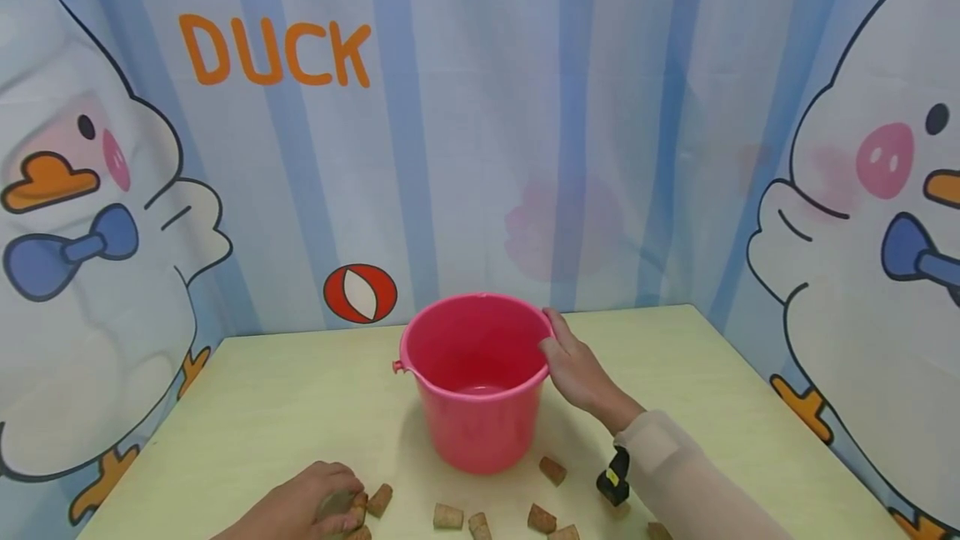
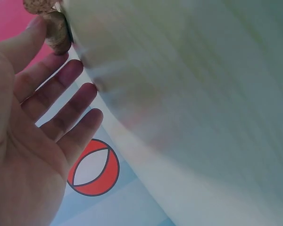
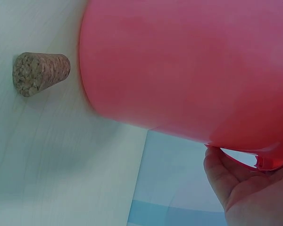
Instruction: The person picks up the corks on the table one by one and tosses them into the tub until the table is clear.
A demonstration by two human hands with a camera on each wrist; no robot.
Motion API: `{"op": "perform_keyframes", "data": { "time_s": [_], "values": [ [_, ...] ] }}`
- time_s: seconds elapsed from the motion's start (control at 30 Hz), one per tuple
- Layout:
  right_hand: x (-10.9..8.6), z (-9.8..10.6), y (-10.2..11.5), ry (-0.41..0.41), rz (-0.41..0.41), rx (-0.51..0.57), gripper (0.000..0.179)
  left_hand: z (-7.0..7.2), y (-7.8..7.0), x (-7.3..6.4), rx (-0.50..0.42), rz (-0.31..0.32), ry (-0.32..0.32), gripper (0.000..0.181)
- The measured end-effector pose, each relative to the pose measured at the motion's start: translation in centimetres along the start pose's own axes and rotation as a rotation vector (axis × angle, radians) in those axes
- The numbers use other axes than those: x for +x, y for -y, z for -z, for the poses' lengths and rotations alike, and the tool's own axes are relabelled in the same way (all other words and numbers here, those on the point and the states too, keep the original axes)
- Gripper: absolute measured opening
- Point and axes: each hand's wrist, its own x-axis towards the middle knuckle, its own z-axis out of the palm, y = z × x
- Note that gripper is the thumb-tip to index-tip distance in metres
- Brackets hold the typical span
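Head view, hands [image 1: 315,500] [image 1: 581,373] pinching cork [image 1: 361,507], gripping bucket [image 1: 480,432]

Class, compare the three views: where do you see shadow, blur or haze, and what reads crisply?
Head view: soft shadow on the table beside the pink bucket; left wrist view: the table looks smeared and hazy, the left hand clearer; right wrist view: dim shadow near the bucket, while the cork shows its grain.

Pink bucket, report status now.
Left hand touching a cork. Right hand gripping pink bucket. Bucket upright, no corks visible inside. Nothing seen covering it.
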Motion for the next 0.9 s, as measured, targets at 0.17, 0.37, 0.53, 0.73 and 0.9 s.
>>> {"op": "perform_keyframes", "data": {
  "time_s": [0.17, 0.37, 0.53, 0.73, 0.9],
  "values": [
    [0.0, -0.1, 0.0, 0.003, 0.004, 0.005, 0.063, 0.0, 0.1, -0.1, 0.008, -0.014, -0.012, 0.031],
    [0.1, -0.2, 0.0, 0.004, 0.012, 0.007, 0.063, 0.1, -0.3, -0.1, -0.014, 0.028, -0.025, 0.033],
    [0.2, -0.1, -0.1, -0.004, 0.027, -0.002, 0.061, 0.3, -0.6, -0.2, -0.012, 0.051, -0.059, 0.033],
    [0.1, -0.1, -0.1, 0.003, 0.021, 0.007, 0.062, 0.5, -1.4, -0.5, 0.008, 0.114, -0.168, 0.026],
    [0.0, -0.1, -0.1, 0.006, 0.016, 0.017, 0.062, 0.8, -1.5, -0.9, 0.015, 0.030, -0.229, 0.027]
  ]
}}
